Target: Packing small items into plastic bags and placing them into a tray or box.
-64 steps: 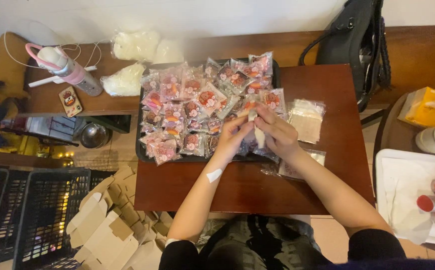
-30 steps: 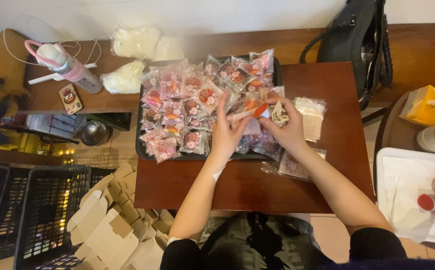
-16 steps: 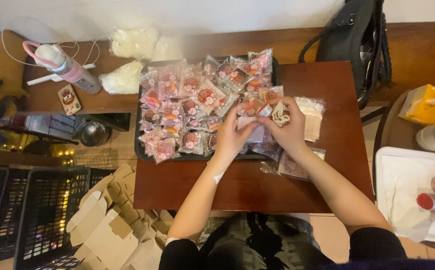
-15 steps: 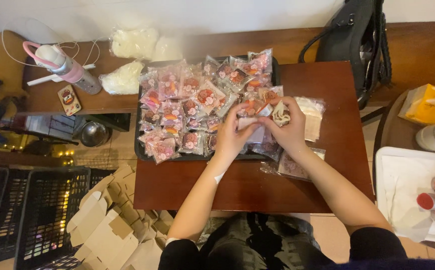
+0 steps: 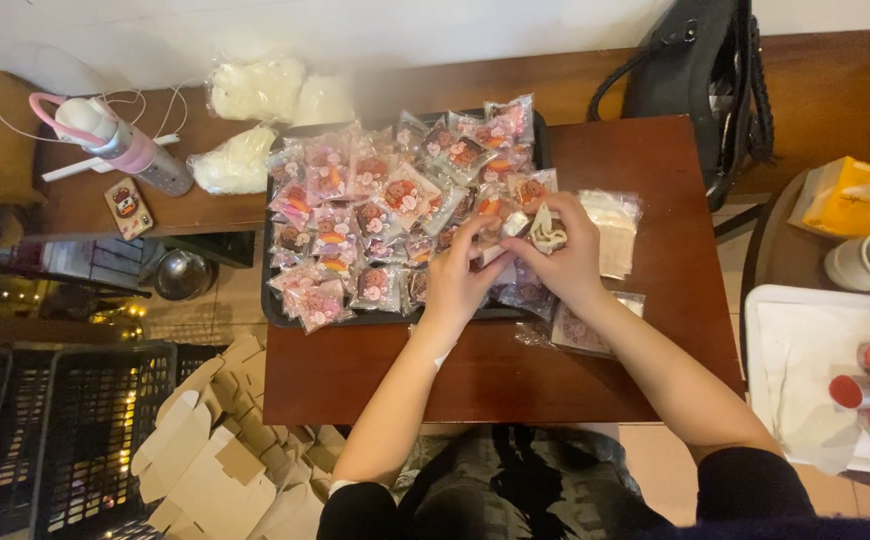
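Left hand [image 5: 460,278] and right hand [image 5: 567,252] meet over right edge of black tray [image 5: 273,300], fingers curled, together pinching small clear packet [image 5: 515,224]. Right hand also grips crumpled pale wrapper [image 5: 548,231]. Tray holds heap of pink sealed treat packets [image 5: 375,215]. Right of tray: stack of empty clear bags [image 5: 615,230] on brown tabletop [image 5: 515,370]. Left of tray: pink-capped bottle [image 5: 120,150]. Below tray, on floor: flat cardboard boxes [image 5: 215,460].
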